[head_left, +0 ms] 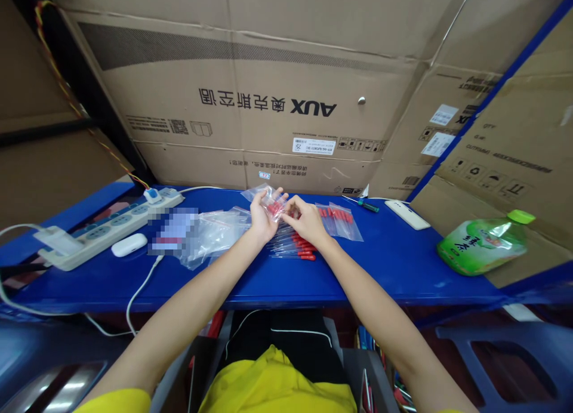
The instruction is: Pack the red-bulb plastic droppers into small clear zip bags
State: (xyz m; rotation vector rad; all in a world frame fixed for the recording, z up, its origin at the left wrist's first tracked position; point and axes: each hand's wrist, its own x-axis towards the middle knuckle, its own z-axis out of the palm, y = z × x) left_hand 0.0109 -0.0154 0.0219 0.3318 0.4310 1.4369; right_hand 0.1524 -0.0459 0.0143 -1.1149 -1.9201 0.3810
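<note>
My left hand [264, 217] is turned palm up, with a small clear zip bag [273, 205] held in it by the thumb; red ends of things show inside. At the bag's right edge, my right hand [304, 219] has its fingers closed in a pinch on the plastic. Below both hands lies a pile of thin clear droppers with red bulbs [301, 246], partly covered by my right wrist. Filled zip bags [344, 219] with red-ended droppers lie just right of my right hand. Flat clear bags [217, 233] are stacked to the left of my left forearm.
On the blue table [385, 276] are a power strip [120, 219], a white earphone case [129, 244], a blurred-out item with a cable, a screwdriver [364, 205], a white power bank [407, 214] and a green bottle [483, 243] lying on its side. Cardboard [268, 61] walls the back.
</note>
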